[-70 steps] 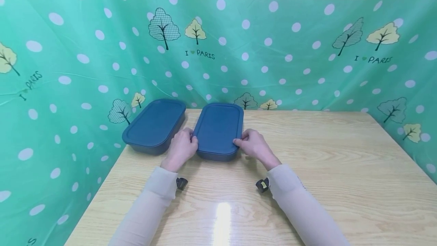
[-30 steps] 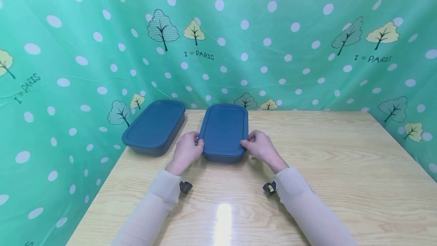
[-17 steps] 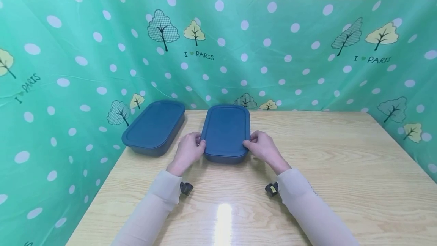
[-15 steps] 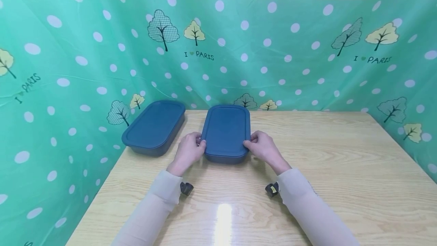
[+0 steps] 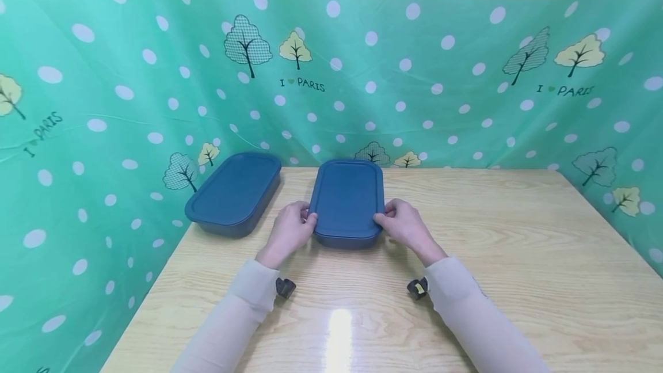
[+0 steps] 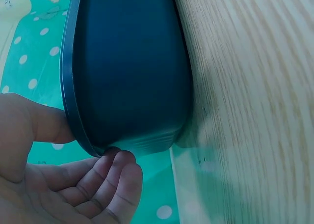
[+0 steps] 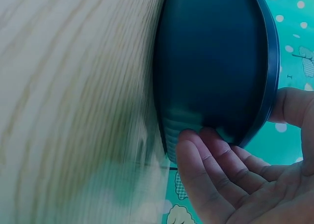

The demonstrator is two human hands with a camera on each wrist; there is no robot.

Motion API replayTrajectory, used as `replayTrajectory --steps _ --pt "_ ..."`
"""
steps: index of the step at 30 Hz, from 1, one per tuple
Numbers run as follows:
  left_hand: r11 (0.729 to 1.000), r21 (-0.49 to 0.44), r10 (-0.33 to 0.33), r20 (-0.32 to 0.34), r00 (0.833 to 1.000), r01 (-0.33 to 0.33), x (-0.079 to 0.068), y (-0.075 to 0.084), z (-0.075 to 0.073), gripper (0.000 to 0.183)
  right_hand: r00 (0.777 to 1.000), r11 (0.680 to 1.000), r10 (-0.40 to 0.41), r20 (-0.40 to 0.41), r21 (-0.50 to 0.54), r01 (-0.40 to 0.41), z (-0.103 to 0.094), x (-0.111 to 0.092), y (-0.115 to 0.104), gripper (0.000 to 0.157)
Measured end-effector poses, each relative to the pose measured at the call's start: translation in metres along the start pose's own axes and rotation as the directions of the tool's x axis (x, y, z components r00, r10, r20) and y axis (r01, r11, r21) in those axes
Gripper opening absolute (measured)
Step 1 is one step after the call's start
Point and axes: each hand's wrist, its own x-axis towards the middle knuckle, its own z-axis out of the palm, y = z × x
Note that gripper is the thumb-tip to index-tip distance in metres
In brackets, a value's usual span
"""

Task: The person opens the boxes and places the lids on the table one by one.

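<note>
A dark blue lidded food container (image 5: 348,197) lies on the wooden table, lid up, between both hands. My left hand (image 5: 291,228) grips its left side near the front corner, thumb on the lid rim and fingers curled under the rim. On the opposite side my right hand (image 5: 406,224) does the same. In the left wrist view the left fingers (image 6: 117,180) touch the wall just below the rim, while the thumb presses the lid edge. The right wrist view has the right fingers (image 7: 216,160) against the container's side. Its base appears to touch the table.
A second dark blue lidded container (image 5: 235,189) stands to the left, tilted in angle towards the back corner. The wooden table (image 5: 497,258) stretches right and forward. Green dotted curtain (image 5: 440,73) hangs along the back and both sides.
Both hands have slid the container to the right across the table, keeping their hold on its sides. The other container has stayed in place.
</note>
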Motion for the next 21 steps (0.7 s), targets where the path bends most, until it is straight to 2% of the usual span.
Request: replayTrajectory --steps 21 --pt "0.999 -0.037 0.032 0.018 0.999 -0.031 -0.0032 0.0057 0.0052 0.039 1.000 1.000 0.010 0.011 0.005 -0.010 -0.0079 -0.0005 0.0080 0.039"
